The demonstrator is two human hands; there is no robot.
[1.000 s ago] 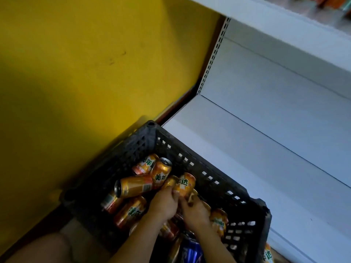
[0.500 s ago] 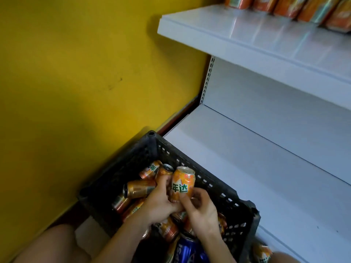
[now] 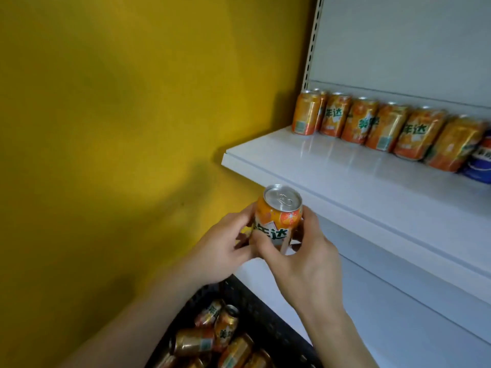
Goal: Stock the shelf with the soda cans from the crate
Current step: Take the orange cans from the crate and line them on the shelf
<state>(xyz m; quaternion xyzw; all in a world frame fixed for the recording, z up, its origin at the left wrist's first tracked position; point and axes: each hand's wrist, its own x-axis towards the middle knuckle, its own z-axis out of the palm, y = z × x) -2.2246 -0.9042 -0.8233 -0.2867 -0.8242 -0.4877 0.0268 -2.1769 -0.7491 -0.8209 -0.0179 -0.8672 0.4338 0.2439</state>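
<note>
Two-hand grip [image 3: 268, 243] on orange can [image 3: 279, 211] — crate [image 3: 265, 312] of cans [image 3: 210, 338]

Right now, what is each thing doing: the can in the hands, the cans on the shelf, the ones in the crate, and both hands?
Held orange can: upright, unopened, in the air below the shelf edge.
Left hand: holds the can's side.
Right hand: holds the can's other side.
Shelf cans: standing upright in a row.
Blue can: at the row's right end.
Shelf: front strip bare.
Crate: open-topped.
Crate cans: lying jumbled.
</note>
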